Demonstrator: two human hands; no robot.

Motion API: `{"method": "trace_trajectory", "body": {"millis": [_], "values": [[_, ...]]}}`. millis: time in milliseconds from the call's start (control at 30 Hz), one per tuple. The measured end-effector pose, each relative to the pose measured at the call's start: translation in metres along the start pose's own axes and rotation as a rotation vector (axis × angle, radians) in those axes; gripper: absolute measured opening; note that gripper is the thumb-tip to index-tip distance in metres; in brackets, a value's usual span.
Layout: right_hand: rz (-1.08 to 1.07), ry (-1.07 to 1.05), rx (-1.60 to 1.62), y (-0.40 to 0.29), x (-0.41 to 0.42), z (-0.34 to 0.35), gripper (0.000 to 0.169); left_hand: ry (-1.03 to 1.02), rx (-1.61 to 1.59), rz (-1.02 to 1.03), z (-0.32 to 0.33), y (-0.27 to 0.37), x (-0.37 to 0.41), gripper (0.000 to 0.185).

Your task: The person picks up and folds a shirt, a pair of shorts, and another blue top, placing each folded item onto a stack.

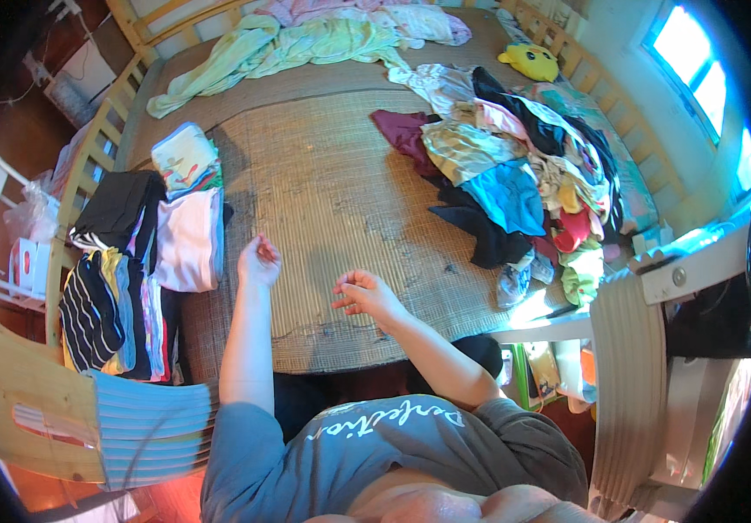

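Note:
My left hand (260,261) hovers over the woven mat (310,196), its fingers loosely curled with nothing in them. To its right is my right hand (364,295), empty, palm turned inward and fingers apart. Nearest the left hand lies a folded pale pink garment (187,242). Beside that are a folded black garment (117,206) and a folded white printed cloth (185,157). A row of folded clothes, a black striped one (90,314) among them, lies closer to me. On the right is a loose heap with a blue garment (507,195), a maroon garment (405,134) and a black garment (480,229).
A crumpled green blanket (284,55) lies across the far part of the bed. Wooden rails (104,140) border the sides. A yellow plush toy (531,62) sits at the far right. Socks (514,284) lie near the heap's front edge.

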State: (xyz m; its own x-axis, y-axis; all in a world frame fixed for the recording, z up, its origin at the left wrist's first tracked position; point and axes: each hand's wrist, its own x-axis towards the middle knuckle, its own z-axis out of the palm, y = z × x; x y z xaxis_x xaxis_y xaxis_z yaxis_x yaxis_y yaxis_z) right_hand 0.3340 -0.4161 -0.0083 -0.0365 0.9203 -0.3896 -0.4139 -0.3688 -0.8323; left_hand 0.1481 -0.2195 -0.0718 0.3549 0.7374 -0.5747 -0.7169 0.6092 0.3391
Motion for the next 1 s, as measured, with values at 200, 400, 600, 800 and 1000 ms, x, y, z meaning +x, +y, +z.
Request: {"method": "trace_trajectory", "body": {"millis": [200, 400, 600, 800, 1000], "values": [[-0.086, 0.222, 0.040, 0.003, 0.028, -0.015, 0.008, -0.312, 0.950, 0.203, 0.054, -0.093, -0.114, 0.015], [-0.620, 1.196, -1.032, -0.053, 0.111, -0.167, 0.021, -0.487, 2.177, 0.806, 0.050, -0.117, -0.126, 0.033], [-0.337, 1.259, -1.786, -0.113, 0.110, -0.200, 0.044, -0.492, 2.257, 0.807, 0.059, -0.111, -0.141, 0.031], [-0.381, 1.150, -1.920, -0.119, 0.140, -0.239, 0.015, -0.414, 2.267, 0.758, 0.062, -0.098, -0.142, 0.030], [-0.948, 1.179, -0.951, -0.190, 0.130, -0.277, 0.018, -0.469, 2.060, 0.847, 0.069, -0.106, -0.139, 0.027]]}}
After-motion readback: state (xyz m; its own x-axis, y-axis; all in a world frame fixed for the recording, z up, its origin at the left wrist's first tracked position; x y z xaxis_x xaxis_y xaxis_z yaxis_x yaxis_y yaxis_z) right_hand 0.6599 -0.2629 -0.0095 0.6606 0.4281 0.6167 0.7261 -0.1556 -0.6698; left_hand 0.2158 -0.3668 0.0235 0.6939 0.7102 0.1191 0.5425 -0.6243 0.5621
